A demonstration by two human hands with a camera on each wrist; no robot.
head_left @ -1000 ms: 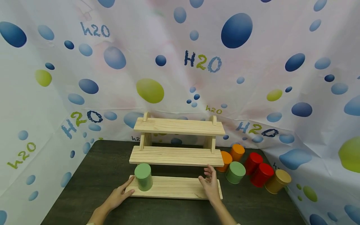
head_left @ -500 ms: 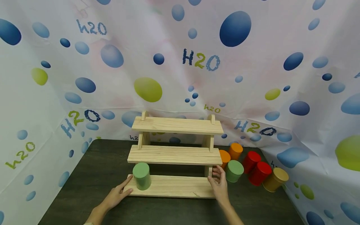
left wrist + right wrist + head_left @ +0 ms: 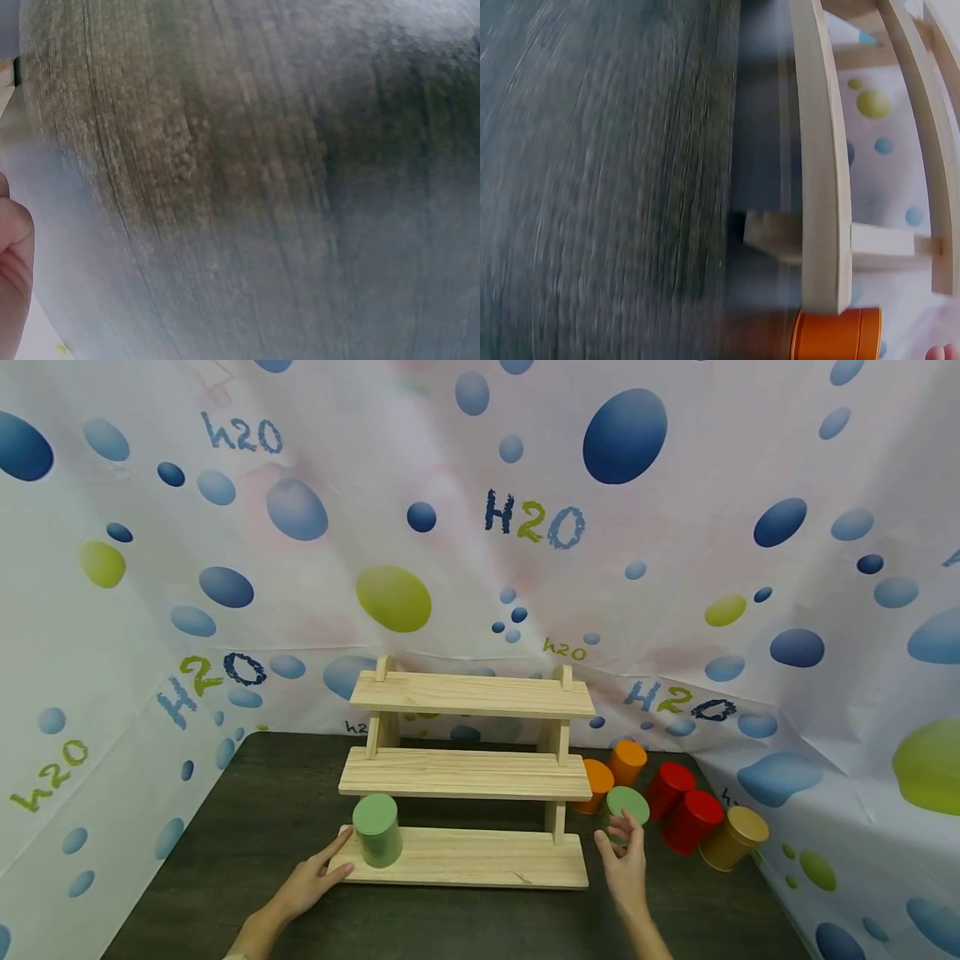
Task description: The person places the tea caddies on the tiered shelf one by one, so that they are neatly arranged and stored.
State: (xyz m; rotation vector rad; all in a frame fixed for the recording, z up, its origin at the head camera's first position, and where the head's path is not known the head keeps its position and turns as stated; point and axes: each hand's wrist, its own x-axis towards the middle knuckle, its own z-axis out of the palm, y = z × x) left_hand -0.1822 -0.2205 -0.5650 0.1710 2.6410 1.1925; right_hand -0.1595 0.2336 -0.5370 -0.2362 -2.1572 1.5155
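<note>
A person's left hand rests at the left end of the bottom board of a pale wooden shelf stand, thumb and index finger spread apart, fingertips touching the board. The right hand is just right of the stand, its thumb held away from loosely bent fingers. Its fingers overlap the front of a short green canister; whether they touch it cannot be told.

Between the hands, a taller green canister stands upright on the left part of the bottom board, close to the left fingertips. Above and behind are the middle board and the top board, stepped back like stairs and joined by wooden side supports.

Around the short green canister, right of the stand, sit more canisters: two orange ones behind it, the nearer orange canister partly hidden by the middle board and the farther orange canister beyond; then a pair of red canisters, and a gold canister at the far right.

Everything rests on a dark wood-grained table. Behind and to both sides hangs a white curtain printed with blue and lime-green drops and "H2O" lettering. The left wrist view shows mostly blurred tabletop.
</note>
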